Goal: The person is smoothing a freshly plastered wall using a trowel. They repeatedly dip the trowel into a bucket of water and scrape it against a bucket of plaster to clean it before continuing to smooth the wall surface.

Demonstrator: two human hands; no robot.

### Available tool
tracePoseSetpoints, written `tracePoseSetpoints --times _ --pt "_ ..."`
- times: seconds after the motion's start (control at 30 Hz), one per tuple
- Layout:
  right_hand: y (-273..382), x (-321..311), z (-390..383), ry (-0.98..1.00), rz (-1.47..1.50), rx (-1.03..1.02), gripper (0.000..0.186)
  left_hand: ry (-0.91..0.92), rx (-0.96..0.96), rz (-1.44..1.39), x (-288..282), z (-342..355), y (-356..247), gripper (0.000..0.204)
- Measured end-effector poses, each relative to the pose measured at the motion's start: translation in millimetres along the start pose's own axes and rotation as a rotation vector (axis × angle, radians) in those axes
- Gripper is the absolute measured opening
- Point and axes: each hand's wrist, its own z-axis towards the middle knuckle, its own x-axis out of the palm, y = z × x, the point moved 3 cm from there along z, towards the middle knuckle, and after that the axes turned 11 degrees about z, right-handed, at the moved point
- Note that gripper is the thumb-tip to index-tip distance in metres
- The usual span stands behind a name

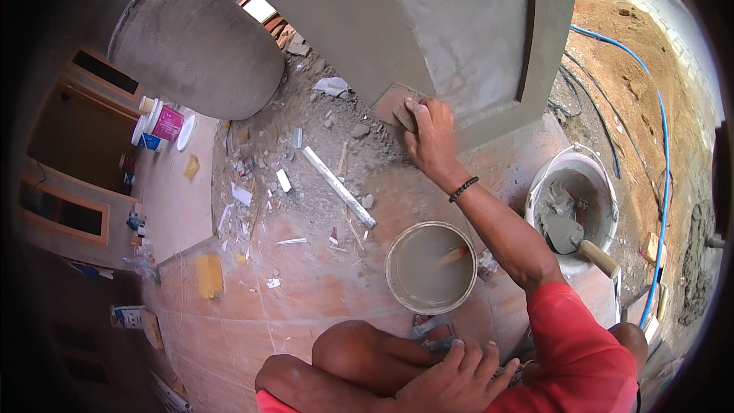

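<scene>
My right hand (434, 139) reaches out to the foot of a grey plastered wall (359, 23). Its fingers are closed around a small grey-brown sponge-like block (405, 116), held against a reddish tile patch (388, 101) at the wall's lower corner. My left hand (462, 378) rests by my knees, fingers stretched and holding nothing. Between me and the wall stands a round bucket of murky grey water (430, 268), with an orange-tipped tool partly sunk in it. Right of that, a pail of wet mortar (535, 203) has a trowel (566, 235) lying in it.
A large grey cylinder (202, 46) stands at the upper left. Rubble and a white strip (339, 186) litter the tiled floor, with a yellow sponge (209, 275) on the left. Paint tubs (160, 124) stand farther left. A blue hose (664, 145) crosses the sand on the right.
</scene>
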Motion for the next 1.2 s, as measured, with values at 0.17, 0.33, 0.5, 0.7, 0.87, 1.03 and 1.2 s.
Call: tracePoseSetpoints --times 0.17,0.33,0.5,0.7,0.87,1.03,1.2 --pt "13.7 -12.4 -8.2 -0.043 0.094 -0.032 0.057 0.058 -0.005 -0.092 -2.4 -0.9 3.1 0.050" --pt "39.9 -46.7 89.7 -0.250 0.015 -0.118 0.055 0.070 -0.014 -0.110 -1.4 0.7 4.6 0.051" --pt "10.7 -16.3 21.2 0.113 -0.081 -0.099 0.059 0.062 0.007 -0.092 0.1 2.1 2.3 0.051" --pt "45.7 -57.8 63.2 -0.122 -0.016 -0.188 0.053 0.025 -0.020 -0.109 -1.5 -1.0 4.8 0.049" --pt "61.7 -80.2 141.6 -0.108 -0.154 -0.341 0.052 0.051 -0.031 -0.128 3.2 -1.9 4.3 0.048" --pt "0.4 -32.5 37.4 0.128 -0.209 -0.236 0.058 0.015 -0.006 -0.072 0.8 -0.6 4.4 0.048" --pt "-74.6 -19.3 -102.1 0.484 -0.245 0.087 0.052 -0.018 -0.014 -0.112 0.1 -1.6 2.8 0.049"
